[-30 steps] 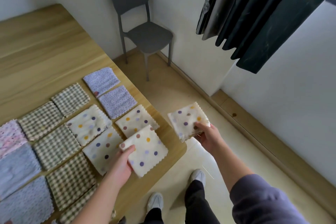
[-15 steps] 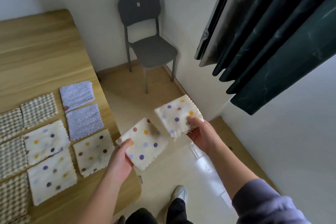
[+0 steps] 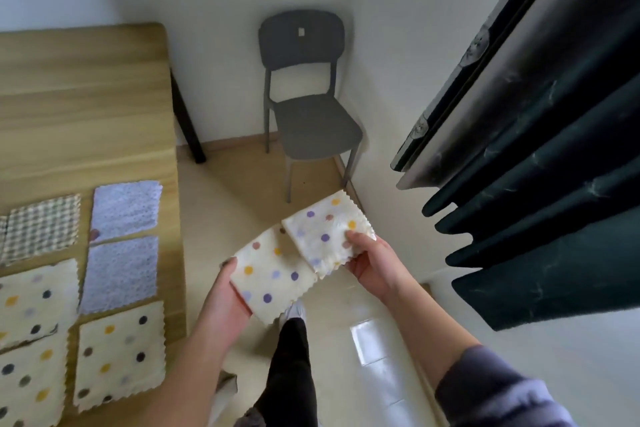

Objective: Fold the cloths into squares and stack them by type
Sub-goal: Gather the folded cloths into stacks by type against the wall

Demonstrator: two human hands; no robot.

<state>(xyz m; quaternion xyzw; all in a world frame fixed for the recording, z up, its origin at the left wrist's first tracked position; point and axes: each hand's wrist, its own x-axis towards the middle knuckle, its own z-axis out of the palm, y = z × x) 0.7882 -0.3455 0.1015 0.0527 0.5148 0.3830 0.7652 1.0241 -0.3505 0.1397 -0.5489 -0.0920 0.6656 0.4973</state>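
While both hands hang over the floor beside the counter, the left hand holds cloth 1, dotted, fingers curled under, thumb on its edge. Right hand pinches cloth 2, dotted, thumb on top; the two cloths touch at one edge. Dotted squares, lilac squares, check square lie flat on counter.

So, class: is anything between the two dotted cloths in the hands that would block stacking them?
Nothing visible. The left hand holds the left cloth, the right hand the right cloth, side by side in mid-air.
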